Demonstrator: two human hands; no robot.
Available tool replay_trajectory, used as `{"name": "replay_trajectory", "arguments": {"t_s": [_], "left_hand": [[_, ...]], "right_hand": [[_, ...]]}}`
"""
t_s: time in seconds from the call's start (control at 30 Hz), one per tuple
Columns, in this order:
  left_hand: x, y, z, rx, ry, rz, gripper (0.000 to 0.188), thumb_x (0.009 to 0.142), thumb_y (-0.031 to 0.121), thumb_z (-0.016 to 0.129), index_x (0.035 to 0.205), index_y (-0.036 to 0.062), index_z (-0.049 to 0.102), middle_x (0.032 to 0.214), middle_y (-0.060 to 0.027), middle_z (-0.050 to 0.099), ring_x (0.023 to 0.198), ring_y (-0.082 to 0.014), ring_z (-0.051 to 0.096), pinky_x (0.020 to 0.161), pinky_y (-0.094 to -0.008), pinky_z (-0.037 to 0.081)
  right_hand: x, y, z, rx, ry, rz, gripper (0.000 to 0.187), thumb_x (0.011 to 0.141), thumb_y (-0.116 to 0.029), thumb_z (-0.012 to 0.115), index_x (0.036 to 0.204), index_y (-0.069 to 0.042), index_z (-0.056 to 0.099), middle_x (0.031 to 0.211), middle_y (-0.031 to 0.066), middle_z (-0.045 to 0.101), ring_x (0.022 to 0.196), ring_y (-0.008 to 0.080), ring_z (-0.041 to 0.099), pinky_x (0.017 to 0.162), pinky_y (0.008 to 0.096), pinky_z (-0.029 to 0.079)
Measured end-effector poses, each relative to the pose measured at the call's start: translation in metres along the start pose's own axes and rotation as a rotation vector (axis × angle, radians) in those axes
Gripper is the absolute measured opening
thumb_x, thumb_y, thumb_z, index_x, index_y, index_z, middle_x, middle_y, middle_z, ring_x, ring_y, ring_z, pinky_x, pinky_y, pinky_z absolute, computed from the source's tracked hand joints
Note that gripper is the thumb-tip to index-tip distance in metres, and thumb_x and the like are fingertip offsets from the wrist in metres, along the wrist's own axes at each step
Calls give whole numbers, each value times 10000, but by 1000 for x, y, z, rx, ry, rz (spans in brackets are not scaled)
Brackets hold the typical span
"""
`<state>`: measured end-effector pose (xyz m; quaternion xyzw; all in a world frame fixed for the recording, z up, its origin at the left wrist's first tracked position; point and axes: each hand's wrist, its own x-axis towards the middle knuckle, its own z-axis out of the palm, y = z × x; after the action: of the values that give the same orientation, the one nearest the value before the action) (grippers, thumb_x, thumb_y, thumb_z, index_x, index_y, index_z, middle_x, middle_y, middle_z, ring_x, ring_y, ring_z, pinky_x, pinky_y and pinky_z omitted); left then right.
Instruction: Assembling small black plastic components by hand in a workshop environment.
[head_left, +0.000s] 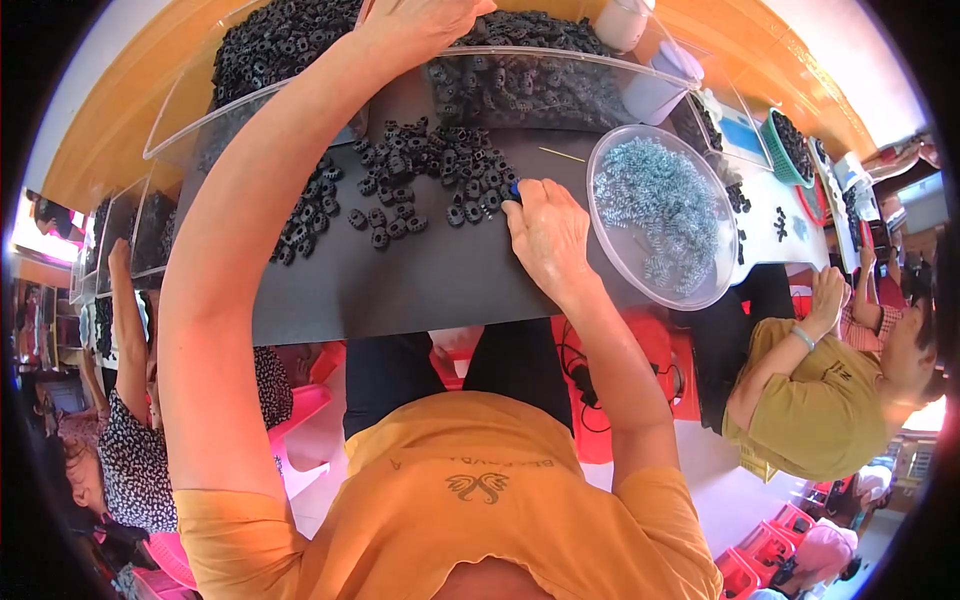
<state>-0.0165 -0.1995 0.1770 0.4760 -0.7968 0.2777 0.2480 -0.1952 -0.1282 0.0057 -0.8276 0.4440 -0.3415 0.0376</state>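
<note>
My left arm stretches up to the far edge of the table. There my left hand (425,22) is over the clear bin with small black plastic parts (530,85), its fingers partly cut off by the top of the picture. My right hand (548,235) rests on the dark grey mat (400,285), closed around a small blue object (516,188) that shows only at the fingertips. Loose black plastic parts (400,165) lie heaped just left of it. To its right stands a round clear tray (600,225) of small metal springs (660,205).
Another clear bin (190,130) of black parts stands at the far left. A thin yellow stick (562,153) lies on the mat. White containers (660,85) and a green basket (785,150) are at the back right. Co-workers (820,390) sit on both sides.
</note>
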Motion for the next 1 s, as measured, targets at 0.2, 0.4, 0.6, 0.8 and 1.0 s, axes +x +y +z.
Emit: {"name": "replay_trajectory", "arguments": {"t_s": [0.2,0.4,0.6,0.8,1.0], "left_hand": [[-75,17,8,-172,259,110,344,676,45,715,1012,54,643,950,-83,638,848,-254,586,736,-344,498],[-146,60,-1,-562,122,-158,309,622,-1,719,914,58,638,760,-71,603,700,-263,557,605,-357,465],[-171,87,-8,-860,-38,-401,354,649,-14,713,990,47,646,759,-80,602,732,-252,581,643,-336,471],[-182,96,-11,-1131,-208,-665,234,708,-13,685,937,26,660,743,-56,581,685,-154,564,622,-273,450],[-203,95,-12,-1589,-110,-1069,152,790,47,693,935,3,677,732,20,584,650,-62,519,632,-188,433]], "right_hand": [[1,1,5,-15,44,-13,158,737,-90,641,761,-10,508,742,164,558,722,350,582,595,437,475],[-3,-12,-14,113,-1,67,149,734,-84,629,721,19,522,657,166,584,621,345,587,553,421,463],[-15,-36,-39,663,-225,393,130,750,-42,638,819,43,570,616,123,587,532,126,530,530,287,440],[-25,-46,-38,773,-268,421,120,767,-39,645,823,39,573,610,65,553,578,53,477,530,239,425],[-26,-37,-32,818,-121,458,143,815,-71,637,912,29,604,685,25,585,646,53,494,589,241,442]]}}
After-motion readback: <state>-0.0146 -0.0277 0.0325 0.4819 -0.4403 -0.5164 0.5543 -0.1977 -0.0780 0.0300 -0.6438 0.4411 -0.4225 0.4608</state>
